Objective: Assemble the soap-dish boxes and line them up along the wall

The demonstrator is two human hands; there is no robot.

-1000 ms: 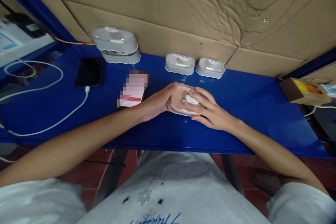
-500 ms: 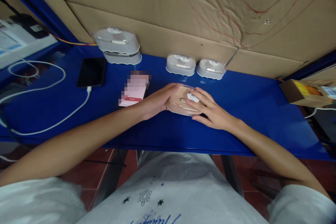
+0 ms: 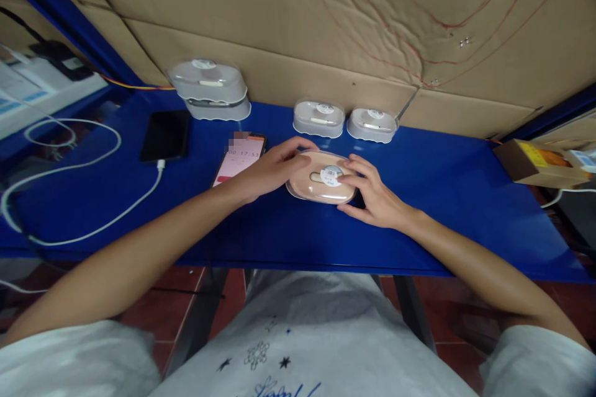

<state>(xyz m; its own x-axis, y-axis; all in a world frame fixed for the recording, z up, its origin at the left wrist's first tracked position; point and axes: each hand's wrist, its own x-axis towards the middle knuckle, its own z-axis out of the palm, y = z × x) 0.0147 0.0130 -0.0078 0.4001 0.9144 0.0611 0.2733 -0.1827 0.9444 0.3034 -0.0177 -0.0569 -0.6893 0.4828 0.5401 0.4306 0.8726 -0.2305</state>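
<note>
A peach oval box (image 3: 307, 189) with a clear lid and a round white label lies in front of me on the blue table (image 3: 414, 198). My left hand (image 3: 277, 169) grips its left end, thumb over the lid and fingers round the far edge. At the right end, my right hand (image 3: 375, 195) has its fingers curved about the box, one fingertip touching the label. The underside of the box is hidden.
Along the cardboard wall stand two small grey lidded boxes (image 3: 319, 119) (image 3: 372, 126) and a stack of larger grey ones (image 3: 212, 90). A lit phone (image 3: 238, 158) is beside my left hand; a dark phone (image 3: 165, 136) on a white cable lies farther left. A carton (image 3: 535, 164) sits right.
The box has shifted slightly left and its label shows more fully. My right fingers have drawn back from over the lid to its right end. My left hand has moved up onto the lid.
</note>
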